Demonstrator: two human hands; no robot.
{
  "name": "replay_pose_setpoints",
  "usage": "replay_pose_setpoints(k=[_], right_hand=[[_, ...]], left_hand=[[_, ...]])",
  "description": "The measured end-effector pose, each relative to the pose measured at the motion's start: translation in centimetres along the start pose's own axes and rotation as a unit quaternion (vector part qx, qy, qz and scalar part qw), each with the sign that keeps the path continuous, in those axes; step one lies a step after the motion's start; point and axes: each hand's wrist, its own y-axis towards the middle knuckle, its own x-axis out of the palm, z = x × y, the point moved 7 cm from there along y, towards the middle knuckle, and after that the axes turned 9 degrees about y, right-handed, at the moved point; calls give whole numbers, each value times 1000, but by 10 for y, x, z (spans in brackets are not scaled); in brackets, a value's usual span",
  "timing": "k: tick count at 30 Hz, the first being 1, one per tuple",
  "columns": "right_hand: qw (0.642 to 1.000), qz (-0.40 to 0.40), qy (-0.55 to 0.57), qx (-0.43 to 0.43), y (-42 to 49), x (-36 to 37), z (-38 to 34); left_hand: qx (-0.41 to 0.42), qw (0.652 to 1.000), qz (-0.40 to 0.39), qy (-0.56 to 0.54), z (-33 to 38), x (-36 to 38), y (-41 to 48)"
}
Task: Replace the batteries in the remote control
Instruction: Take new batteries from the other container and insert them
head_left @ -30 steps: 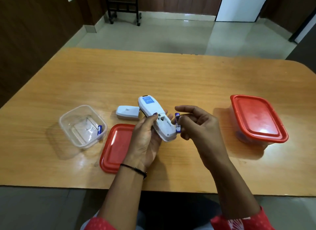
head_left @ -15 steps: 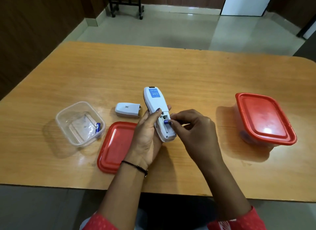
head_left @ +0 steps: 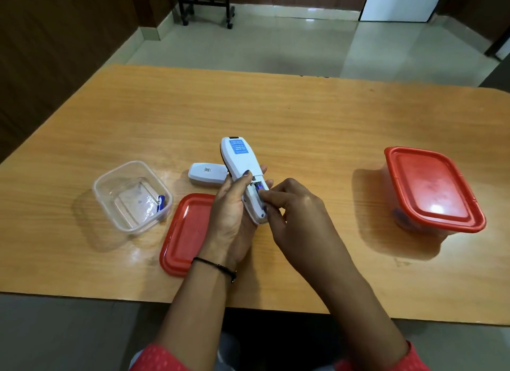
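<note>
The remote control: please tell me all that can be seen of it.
The remote control is white plastic, back side up, with a blue label near its far end. Its battery compartment is open, with a blue battery going in. The left hand grips it from the side; the right hand pinches the battery there.

**Worktop** (head_left: pixel 303 116): wood grain, smooth, glossy, with glare patches at lower left.
**Remote** (head_left: pixel 240 160): smooth white plastic with a slight sheen; blue printed label.
**Cover** (head_left: pixel 205 173): the same white plastic.
**Tub** (head_left: pixel 129 227), left of frame: clear, shiny plastic.
**Loose lid** (head_left: pixel 187 232), **box lid** (head_left: pixel 430 188): glossy red plastic.
**Battery** (head_left: pixel 259 189), **tub battery** (head_left: pixel 161 202): blue wrap.
**Floor** (head_left: pixel 276 39), top of frame: pale polished tile.
**Wall** (head_left: pixel 55 39), upper left: dark wood panel.
**Sleeve** (head_left: pixel 165 359), bottom edge: red cloth.
</note>
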Motion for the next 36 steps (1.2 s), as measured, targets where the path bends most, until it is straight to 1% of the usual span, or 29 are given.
replay_pose_setpoints(k=[1,3,4,6,8,10,12,14,15,18,22,24,26,28,29,32,34,36], right_hand=[[1000,-10,-8,-7,1,1,-1],[1000,3,10,-2,1,-2,1],[999,19,45,24,1,-5,6],[981,49,146,117,0,-9,23],[939,46,257,224,-5,-6,43],[885,17,347,311,-11,2,56],[842,1,409,353,-16,5,60],[820,-2,440,367,-16,4,60],[818,1,442,368,-16,2,60],[828,10,425,365,-14,0,62],[839,5,419,348,-15,-5,61],[854,20,402,330,-15,-14,62],[881,49,353,312,-14,-25,66],[904,66,294,304,-15,-30,69],[910,69,272,305,-15,-30,71],[915,73,237,318,-17,-26,78],[912,73,235,327,-18,-23,81],[919,69,215,324,-19,-23,81]], left_hand=[[0,1000,-1,6,0,-1,0],[-6,1000,-2,11,-1,-1,0],[-9,1000,-3,10,-2,-1,1],[-14,1000,-13,3,-3,0,1],[-9,1000,-27,10,-3,4,0],[0,999,-32,31,-4,6,-2],[4,998,-40,43,-6,8,-4],[2,998,-52,40,-8,12,-6],[1,998,-57,33,-9,14,-6],[-9,997,-64,34,-11,20,-4],[-26,993,-60,95,-17,22,-2],[-29,991,-41,122,-20,18,-2],[-28,986,-30,164,-23,15,-1],[-10,974,-18,227,-24,13,-1],[13,963,-10,269,-22,13,-1],[94,918,13,386,-13,13,0],[112,902,24,416,-12,11,1],[124,891,34,436,-11,9,1]])
